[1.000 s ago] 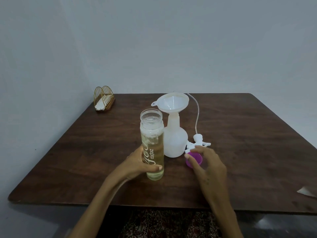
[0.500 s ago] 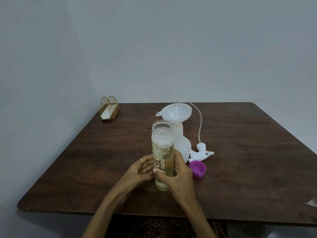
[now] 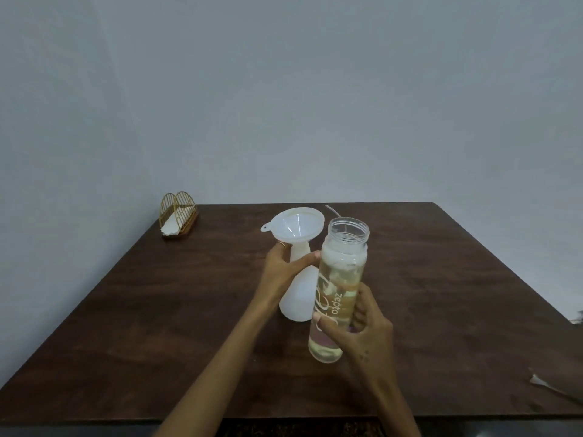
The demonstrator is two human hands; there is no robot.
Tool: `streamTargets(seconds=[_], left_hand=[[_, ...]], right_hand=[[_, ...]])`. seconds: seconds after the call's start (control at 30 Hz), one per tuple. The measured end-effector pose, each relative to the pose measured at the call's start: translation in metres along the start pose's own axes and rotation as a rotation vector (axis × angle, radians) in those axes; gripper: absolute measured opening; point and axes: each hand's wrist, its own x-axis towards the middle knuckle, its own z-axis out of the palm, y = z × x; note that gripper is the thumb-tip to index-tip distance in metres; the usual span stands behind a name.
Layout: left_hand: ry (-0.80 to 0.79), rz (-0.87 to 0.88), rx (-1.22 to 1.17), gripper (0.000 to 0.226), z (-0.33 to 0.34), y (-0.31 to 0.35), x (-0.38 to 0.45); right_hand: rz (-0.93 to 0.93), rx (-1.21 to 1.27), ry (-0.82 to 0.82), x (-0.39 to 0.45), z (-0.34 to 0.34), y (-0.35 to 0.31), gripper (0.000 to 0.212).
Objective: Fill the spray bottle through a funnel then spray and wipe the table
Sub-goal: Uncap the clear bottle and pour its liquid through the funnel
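A white spray bottle [image 3: 299,298] stands mid-table with a white funnel [image 3: 296,228] in its neck. My left hand [image 3: 284,266] grips the spray bottle's neck just under the funnel. My right hand [image 3: 362,329] holds a clear water bottle [image 3: 339,279], uncapped and nearly full of pale yellowish liquid, lifted off the dark wooden table [image 3: 157,326] and upright to the right of the funnel. The sprayer head and purple cap are hidden behind the clear bottle; only the sprayer's thin tube [image 3: 332,211] shows.
A gold wire napkin holder [image 3: 178,217] with white napkins stands at the far left corner. A white scrap of cloth or paper [image 3: 542,383] lies at the table's right front edge. A grey wall rises behind the table.
My right hand took over the clear bottle and raised it off the table beside the funnel. My left hand let go of it and moved to grip the spray bottle's neck.
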Motion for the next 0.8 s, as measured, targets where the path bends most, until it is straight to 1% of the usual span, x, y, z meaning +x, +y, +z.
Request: streamTargets(seconds=[0.03,0.07,0.13,0.2,0.3,0.33,0.37,0.47,0.57,0.63,0.8], left_hand=[[0.017,0.002,0.019,0.030,0.001,0.002,0.001],[0.038,0.002,0.032,0.019,0.001,0.003,0.002],[0.074,0.000,0.067,0.010,-0.001,0.002,0.004],[0.100,0.004,0.128,0.018,-0.003,0.002,0.006],[0.120,0.031,0.202,0.048,-0.006,0.002,0.006],[0.122,0.041,0.216,0.054,-0.008,0.002,0.007],[0.130,0.041,0.224,0.052,-0.010,0.002,0.008],[0.177,0.003,0.246,0.036,-0.016,0.005,0.009],[0.205,0.001,0.307,0.036,-0.026,0.007,0.009],[0.208,0.000,0.323,0.030,-0.036,0.009,0.010],[0.223,-0.009,0.322,0.036,-0.058,0.013,0.010]], right_hand=[[-0.001,-0.006,0.002,0.001,-0.002,0.000,0.059],[-0.002,-0.011,0.006,0.002,-0.004,-0.001,0.058],[-0.002,-0.015,0.013,0.003,-0.005,-0.002,0.054],[-0.001,-0.020,0.013,0.005,-0.004,-0.004,0.051],[-0.008,-0.024,0.006,0.010,-0.002,-0.005,0.050],[-0.012,-0.026,0.005,0.012,-0.001,-0.005,0.052],[-0.015,-0.028,0.004,0.014,0.000,-0.005,0.054],[-0.017,-0.038,0.002,0.020,0.003,-0.008,0.058],[-0.034,-0.076,-0.016,0.027,0.006,-0.008,0.058],[-0.058,-0.117,-0.027,0.031,0.008,-0.010,0.059],[-0.110,-0.191,-0.079,0.045,0.006,-0.019,0.061]])
